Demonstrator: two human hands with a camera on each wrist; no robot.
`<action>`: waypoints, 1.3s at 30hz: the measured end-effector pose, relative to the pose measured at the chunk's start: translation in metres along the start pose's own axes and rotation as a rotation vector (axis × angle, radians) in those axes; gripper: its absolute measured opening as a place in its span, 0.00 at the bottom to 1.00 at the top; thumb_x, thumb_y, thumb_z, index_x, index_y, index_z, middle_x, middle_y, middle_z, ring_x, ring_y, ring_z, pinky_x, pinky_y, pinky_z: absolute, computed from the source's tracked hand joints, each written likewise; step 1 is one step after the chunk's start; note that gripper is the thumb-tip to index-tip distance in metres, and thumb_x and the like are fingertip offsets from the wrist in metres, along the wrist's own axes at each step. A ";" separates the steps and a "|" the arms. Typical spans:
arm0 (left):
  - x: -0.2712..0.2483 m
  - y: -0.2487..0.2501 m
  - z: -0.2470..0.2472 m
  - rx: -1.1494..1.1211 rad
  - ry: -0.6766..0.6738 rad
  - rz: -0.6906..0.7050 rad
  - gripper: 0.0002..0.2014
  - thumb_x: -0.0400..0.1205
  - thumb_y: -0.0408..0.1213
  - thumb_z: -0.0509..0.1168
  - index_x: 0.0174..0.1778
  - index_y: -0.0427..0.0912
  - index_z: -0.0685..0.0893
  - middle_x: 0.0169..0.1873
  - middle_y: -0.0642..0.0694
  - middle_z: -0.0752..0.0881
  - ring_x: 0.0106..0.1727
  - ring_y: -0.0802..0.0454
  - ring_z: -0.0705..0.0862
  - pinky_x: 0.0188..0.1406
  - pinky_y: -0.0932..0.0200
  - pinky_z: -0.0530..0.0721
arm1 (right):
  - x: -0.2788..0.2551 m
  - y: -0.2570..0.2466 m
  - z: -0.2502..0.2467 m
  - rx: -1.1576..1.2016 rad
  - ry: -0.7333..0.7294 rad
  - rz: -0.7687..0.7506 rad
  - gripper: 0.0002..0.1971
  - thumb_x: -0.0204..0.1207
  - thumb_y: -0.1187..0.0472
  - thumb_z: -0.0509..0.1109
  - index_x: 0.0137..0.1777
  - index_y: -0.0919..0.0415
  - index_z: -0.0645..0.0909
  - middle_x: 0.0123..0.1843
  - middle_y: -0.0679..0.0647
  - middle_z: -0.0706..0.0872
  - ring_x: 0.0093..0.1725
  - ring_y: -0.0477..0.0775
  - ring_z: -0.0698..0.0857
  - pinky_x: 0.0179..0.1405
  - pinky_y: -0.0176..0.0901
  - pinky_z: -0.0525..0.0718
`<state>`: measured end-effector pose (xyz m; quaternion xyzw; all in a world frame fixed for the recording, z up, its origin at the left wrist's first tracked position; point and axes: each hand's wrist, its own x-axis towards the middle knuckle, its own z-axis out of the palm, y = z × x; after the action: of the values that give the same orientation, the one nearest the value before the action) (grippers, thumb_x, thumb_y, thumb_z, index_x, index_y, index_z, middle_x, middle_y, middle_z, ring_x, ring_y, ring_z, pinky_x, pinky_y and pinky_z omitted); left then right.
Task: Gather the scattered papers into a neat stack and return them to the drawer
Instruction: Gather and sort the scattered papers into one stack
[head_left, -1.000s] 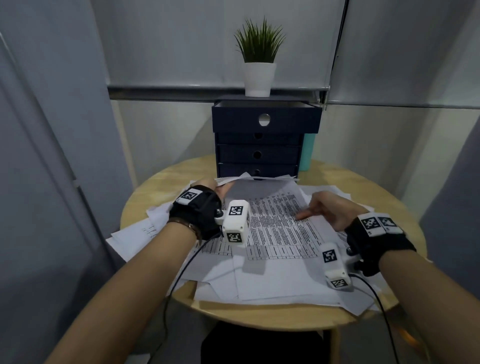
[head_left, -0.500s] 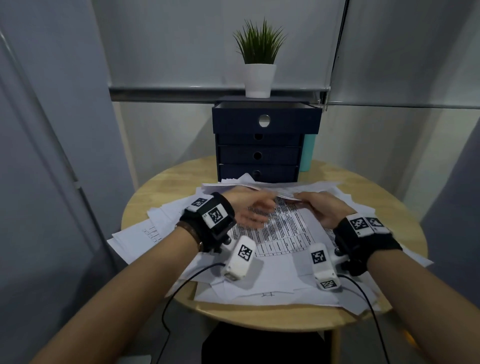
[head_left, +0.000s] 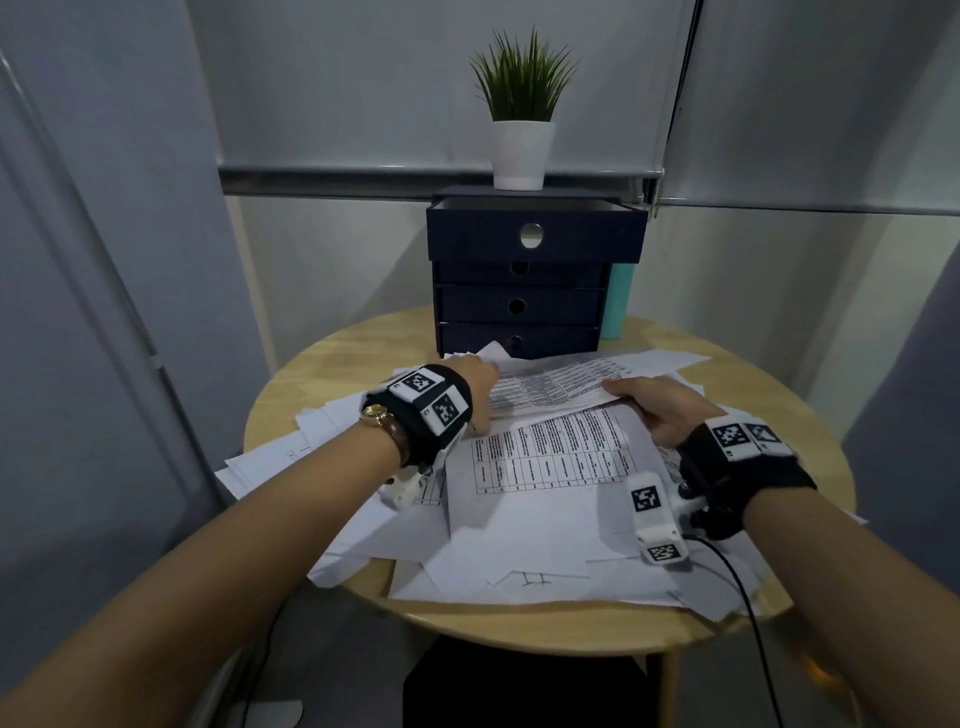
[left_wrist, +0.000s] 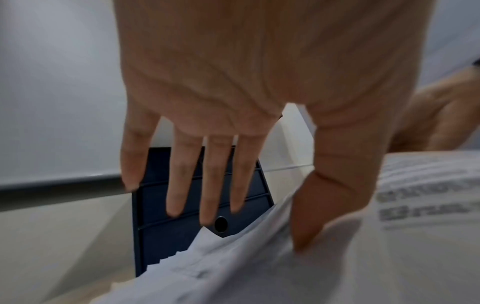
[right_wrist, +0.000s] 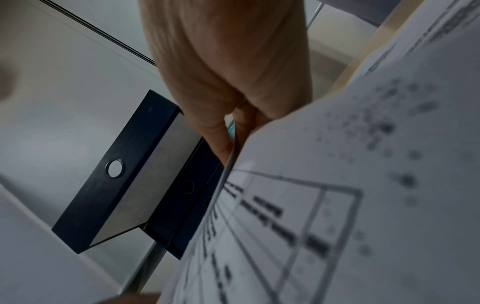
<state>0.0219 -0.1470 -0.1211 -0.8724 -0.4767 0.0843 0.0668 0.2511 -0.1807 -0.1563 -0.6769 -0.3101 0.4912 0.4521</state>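
White printed papers (head_left: 519, 519) lie scattered over the round wooden table (head_left: 337, 364). A small bundle of printed sheets (head_left: 550, 387) is raised off the pile at its far side, just in front of the dark blue drawer unit (head_left: 519, 306). My right hand (head_left: 644, 402) pinches the bundle's right edge, thumb against fingers (right_wrist: 233, 142). At the bundle's left edge is my left hand (head_left: 475, 387); in the left wrist view its fingers are straight and spread, and only the thumb presses the paper (left_wrist: 270, 227). The top drawer (head_left: 467, 236) stands pulled out.
A potted plant (head_left: 522, 150) stands on top of the drawer unit, and a teal bottle (head_left: 618, 301) sits to its right. Grey walls close in on both sides. Papers overhang the table's near and left edges. A cable (head_left: 748, 613) trails from my right wrist.
Both hands moved to the far edge of the top printed sheets, then spread apart. The sheets, flat on the pile before, are now raised between the hands near the drawers.
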 end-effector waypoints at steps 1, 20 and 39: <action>-0.001 -0.002 0.000 0.002 -0.024 -0.004 0.25 0.76 0.40 0.69 0.70 0.39 0.76 0.62 0.40 0.82 0.59 0.44 0.82 0.58 0.50 0.80 | 0.000 0.000 -0.002 -0.001 0.004 0.004 0.11 0.80 0.63 0.68 0.57 0.68 0.76 0.41 0.66 0.87 0.35 0.61 0.86 0.36 0.52 0.88; -0.002 0.010 -0.009 -0.042 0.020 0.048 0.12 0.81 0.27 0.62 0.60 0.34 0.80 0.52 0.38 0.80 0.56 0.38 0.84 0.50 0.51 0.82 | -0.005 -0.001 -0.018 0.034 -0.023 0.005 0.22 0.79 0.46 0.66 0.56 0.67 0.83 0.47 0.67 0.87 0.42 0.62 0.84 0.55 0.55 0.83; 0.000 0.101 -0.027 -0.611 -0.064 0.096 0.20 0.76 0.32 0.70 0.24 0.40 0.67 0.23 0.46 0.69 0.24 0.51 0.69 0.22 0.62 0.65 | -0.025 0.014 -0.023 0.082 -0.075 0.004 0.32 0.83 0.41 0.54 0.48 0.73 0.82 0.45 0.67 0.86 0.44 0.64 0.84 0.50 0.50 0.82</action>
<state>0.1104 -0.2021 -0.1148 -0.8707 -0.4400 -0.0325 -0.2175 0.2646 -0.2156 -0.1572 -0.6397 -0.3052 0.5291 0.4666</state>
